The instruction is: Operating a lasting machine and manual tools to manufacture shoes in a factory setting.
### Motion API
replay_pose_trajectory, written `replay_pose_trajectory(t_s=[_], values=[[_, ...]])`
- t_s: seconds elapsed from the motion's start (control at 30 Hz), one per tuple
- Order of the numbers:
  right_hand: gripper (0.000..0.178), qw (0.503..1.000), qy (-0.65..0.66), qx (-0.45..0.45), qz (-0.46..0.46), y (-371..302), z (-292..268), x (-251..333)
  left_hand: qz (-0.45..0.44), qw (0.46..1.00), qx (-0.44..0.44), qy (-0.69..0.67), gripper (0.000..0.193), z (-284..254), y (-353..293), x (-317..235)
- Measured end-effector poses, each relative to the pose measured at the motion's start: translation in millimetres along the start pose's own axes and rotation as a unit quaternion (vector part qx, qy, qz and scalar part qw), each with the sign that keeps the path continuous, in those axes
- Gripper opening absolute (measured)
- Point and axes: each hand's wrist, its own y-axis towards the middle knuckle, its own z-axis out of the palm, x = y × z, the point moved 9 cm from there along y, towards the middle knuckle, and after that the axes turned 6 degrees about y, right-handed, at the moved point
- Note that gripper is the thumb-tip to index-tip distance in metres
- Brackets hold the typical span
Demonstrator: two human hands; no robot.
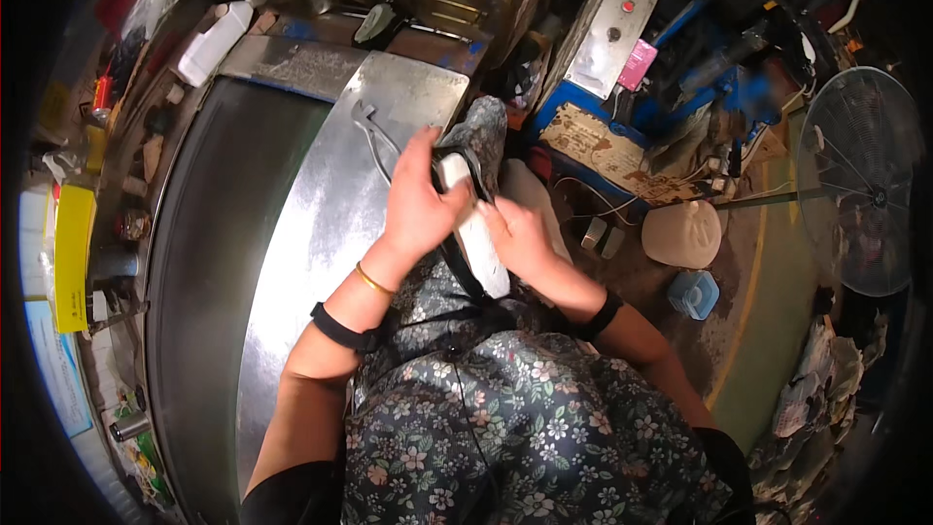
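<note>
A long, white, sole-shaped shoe part (488, 258) with black material along its edges lies over my lap. My left hand (418, 202) is wrapped round its far end, thumb across the white face. From the right, my right hand (523, 236) grips its side at mid-length, thumb and fingers closed on the black edge. Metal pincers (374, 136) rest on the shiny metal ledge (321, 165), one handle running beneath my left hand. A floral apron (525, 399) covers my lap. My fingertips are partly hidden.
Left of the ledge runs a dark conveyor belt (224, 262). A yellow box (73, 258) stands on the far-left shelf. On the right are a machine's control panel (612, 24), a beige plastic jug (682, 233), a blue container (693, 294) and a caged fan (860, 180).
</note>
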Motion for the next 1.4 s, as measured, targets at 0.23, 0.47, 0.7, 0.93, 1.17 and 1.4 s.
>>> replay_pose_trajectory(t_s=[0.23, 0.47, 0.7, 0.93, 1.17, 1.4], values=[[0.076, 0.885, 0.241, 0.067, 0.393, -20.6, 50.8, -62.9, -0.282, 0.83, 0.202, -0.438, 0.049, 54.2, -48.5, 41.6], [0.054, 0.97, -0.171, 0.114, 0.13, 8.6, 40.5, -18.9, -0.267, 0.846, 0.226, -0.403, 0.05, 67.8, -46.2, 64.4], [0.049, 0.958, -0.274, 0.069, -0.053, -1.1, 32.9, 19.8, -0.235, 0.858, 0.325, -0.323, 0.061, 65.1, -34.7, 60.7], [0.063, 0.928, 0.319, 0.067, 0.183, -26.1, 54.6, -23.6, -0.403, 0.809, 0.059, -0.423, 0.049, 46.2, -68.0, 55.9], [0.086, 0.959, 0.081, 0.122, 0.245, -21.5, 85.5, 4.7, -0.161, 0.911, 0.22, 0.31, 0.047, 0.4, -46.5, 48.9], [0.075, 0.984, 0.125, 0.075, 0.098, -28.4, 87.0, 10.3, -0.245, 0.941, 0.187, 0.143, 0.039, -11.0, -106.7, 46.1]])
